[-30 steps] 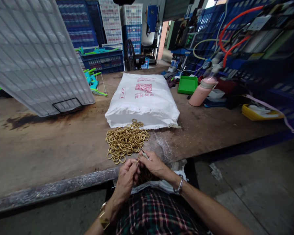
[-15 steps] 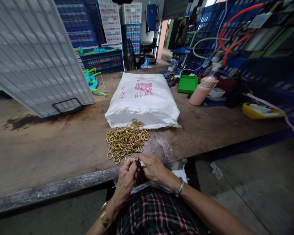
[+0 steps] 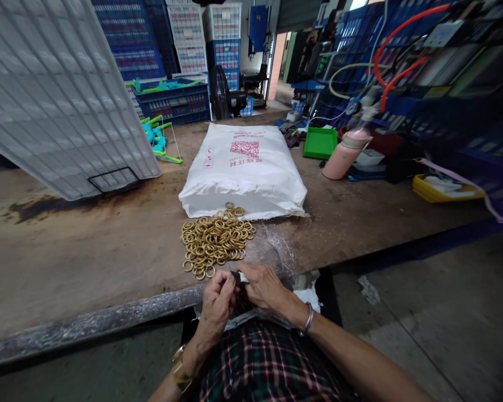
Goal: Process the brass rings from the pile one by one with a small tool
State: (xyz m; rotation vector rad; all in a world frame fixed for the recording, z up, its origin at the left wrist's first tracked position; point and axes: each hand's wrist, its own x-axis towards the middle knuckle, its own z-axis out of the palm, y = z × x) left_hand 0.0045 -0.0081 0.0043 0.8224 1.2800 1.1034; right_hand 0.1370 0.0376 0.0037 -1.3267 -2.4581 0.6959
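Right hand (image 3: 266, 287) grips a small tool (image 3: 243, 277); left hand (image 3: 218, 295) pinches, contents hidden. Rings (image 3: 217, 239) seem light, stiff; pinch rims.

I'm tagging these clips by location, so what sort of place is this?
Probably a factory or assembly workshop: a stack of plastic crates stands at the back, and a heap of gold-coloured rings lies on a worn, stained worktable.

Left hand (image 3: 216, 300) beside right hand (image 3: 267, 287), both curled.
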